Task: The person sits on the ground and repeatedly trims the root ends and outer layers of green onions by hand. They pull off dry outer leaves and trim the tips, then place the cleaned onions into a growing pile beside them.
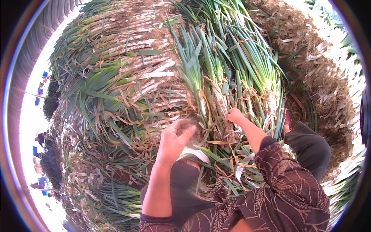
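Observation:
Long green onions [220,98] lie before me, with pale, soil-marked stalks and green tops pointing away. My right hand [235,116] has its fingers curled against these stalks; whether they grip one is hidden. To the left, my left hand [177,137] is raised beside the root ends, thumb and fingers apart and slightly blurred. It appears to hold nothing. A broad white onion sheath [197,153] lies just below it, near my knees. Further right stands a fuller cluster of green onions [266,81] with dry brown leaves about its stalks.
A large heap of green onions [139,72] fills the left, roots facing the middle. Another bank of rooty stalks [316,66] rises at right. Peeled leaves [240,171] litter the ground between my legs. A small bundle [121,197] lies lower left. Distant people [40,139] show at the left rim.

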{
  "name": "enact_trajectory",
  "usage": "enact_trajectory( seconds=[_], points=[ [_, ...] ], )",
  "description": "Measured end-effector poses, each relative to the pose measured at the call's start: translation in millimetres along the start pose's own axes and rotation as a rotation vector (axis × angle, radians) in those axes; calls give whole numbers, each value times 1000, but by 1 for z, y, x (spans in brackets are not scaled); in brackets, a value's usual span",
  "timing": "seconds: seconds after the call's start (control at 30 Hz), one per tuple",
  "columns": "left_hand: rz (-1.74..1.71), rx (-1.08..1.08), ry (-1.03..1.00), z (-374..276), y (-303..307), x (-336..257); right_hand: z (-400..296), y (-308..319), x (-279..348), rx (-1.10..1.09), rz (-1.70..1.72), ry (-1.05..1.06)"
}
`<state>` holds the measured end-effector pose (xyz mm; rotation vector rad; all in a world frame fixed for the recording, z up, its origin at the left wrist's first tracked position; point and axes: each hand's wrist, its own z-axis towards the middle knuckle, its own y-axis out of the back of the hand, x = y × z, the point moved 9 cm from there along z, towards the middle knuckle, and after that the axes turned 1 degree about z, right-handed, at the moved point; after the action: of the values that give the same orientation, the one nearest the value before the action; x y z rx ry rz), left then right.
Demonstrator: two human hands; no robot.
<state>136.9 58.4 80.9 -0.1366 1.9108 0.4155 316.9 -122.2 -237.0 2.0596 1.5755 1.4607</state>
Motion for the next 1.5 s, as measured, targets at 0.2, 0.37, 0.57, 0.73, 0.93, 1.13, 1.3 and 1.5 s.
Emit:
enact_trajectory(
  seconds=[0.2, 0.37, 0.57, 0.73, 0.93, 1.13, 1.3, 1.5],
  points=[
    [-82, -1, 49, 6, -11, 10, -102, 29, 38, 267, 1099, -128],
    [-233, 86, 178, 47, -49, 55, -143, -3, 90, 494, 1422, -136],
    [-373, -56, 304, 65, -74, 79, -213, 62, 126, 387, 1345, 133],
    [-992, -47, 124, 84, -98, 21, -372, 86, 129, 842, 1626, 302],
    [-1086, -242, -192, 62, -101, -31, -396, 78, 97, 820, 1607, 223],
    [-775, -372, -196, 16, -107, -45, -390, 70, 85, 722, 1570, 261],
    [-377, 29, -38, -84, -194, 11, -345, 108, 73, 502, 1637, 362],
    [100, 55, 245, -113, -132, 92, -359, 101, 59, 385, 1279, 383]
  ],
)
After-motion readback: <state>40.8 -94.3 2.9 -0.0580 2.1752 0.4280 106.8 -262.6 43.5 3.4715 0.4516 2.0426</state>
